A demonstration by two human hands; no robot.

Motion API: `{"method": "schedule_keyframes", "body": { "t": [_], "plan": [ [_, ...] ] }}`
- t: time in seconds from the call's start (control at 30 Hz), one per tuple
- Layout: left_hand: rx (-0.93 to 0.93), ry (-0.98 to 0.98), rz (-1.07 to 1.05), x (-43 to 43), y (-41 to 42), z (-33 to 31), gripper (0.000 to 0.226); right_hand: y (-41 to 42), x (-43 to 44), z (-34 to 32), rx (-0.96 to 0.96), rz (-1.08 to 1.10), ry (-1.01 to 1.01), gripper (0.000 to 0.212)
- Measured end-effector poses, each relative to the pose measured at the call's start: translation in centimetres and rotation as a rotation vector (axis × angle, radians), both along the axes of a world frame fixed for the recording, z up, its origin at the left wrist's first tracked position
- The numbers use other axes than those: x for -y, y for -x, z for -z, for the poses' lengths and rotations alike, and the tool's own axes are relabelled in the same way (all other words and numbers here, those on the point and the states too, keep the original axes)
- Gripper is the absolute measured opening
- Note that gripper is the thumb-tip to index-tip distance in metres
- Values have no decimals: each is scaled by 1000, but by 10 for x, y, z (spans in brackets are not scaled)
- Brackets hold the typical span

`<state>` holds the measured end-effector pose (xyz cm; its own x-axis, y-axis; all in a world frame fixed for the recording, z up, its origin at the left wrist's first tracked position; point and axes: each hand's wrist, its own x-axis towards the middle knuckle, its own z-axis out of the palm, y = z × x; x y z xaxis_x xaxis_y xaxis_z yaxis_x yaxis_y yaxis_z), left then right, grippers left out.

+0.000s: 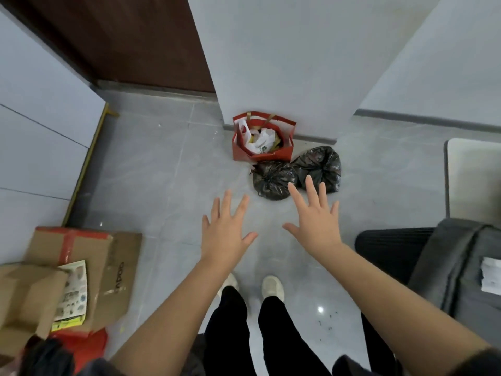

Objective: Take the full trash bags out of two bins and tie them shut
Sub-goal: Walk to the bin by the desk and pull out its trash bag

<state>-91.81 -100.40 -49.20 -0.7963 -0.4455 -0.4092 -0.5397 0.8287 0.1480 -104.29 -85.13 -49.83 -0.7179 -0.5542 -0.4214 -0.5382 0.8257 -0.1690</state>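
Left hand point(226, 230) and right hand point(315, 222) spread wide mid-frame, holding nothing, two tied black trash bags point(273, 180) touching on floor point(162, 185) just above, red paper bag point(261, 141) behind.

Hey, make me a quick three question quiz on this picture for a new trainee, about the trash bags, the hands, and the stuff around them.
1. Multiple choice: what stands by the wall just beyond the black trash bags? A) a red paper bag B) a blue bucket C) a broom
2. True or false: the left hand and the right hand are both spread open, holding nothing.
3. Fill in: the cardboard boxes lie on the person's ___ side.
Key: 1 A; 2 true; 3 left.
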Motion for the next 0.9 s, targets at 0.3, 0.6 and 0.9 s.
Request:
{"method": "schedule_keyframes", "body": {
  "t": [0.3,0.6,0.9],
  "plan": [
    [-31,56,-156,-83,-150,-58,83,-135,-60,-56,-80,-150,17,88],
    [13,123,-193,-197,-325,-80,81,-311,-158,-80,-149,-198,-1,81],
    [-45,136,-307,-312,-417,-101,76,-395,-260,-93,-147,-303,45,76]
  ]
}}
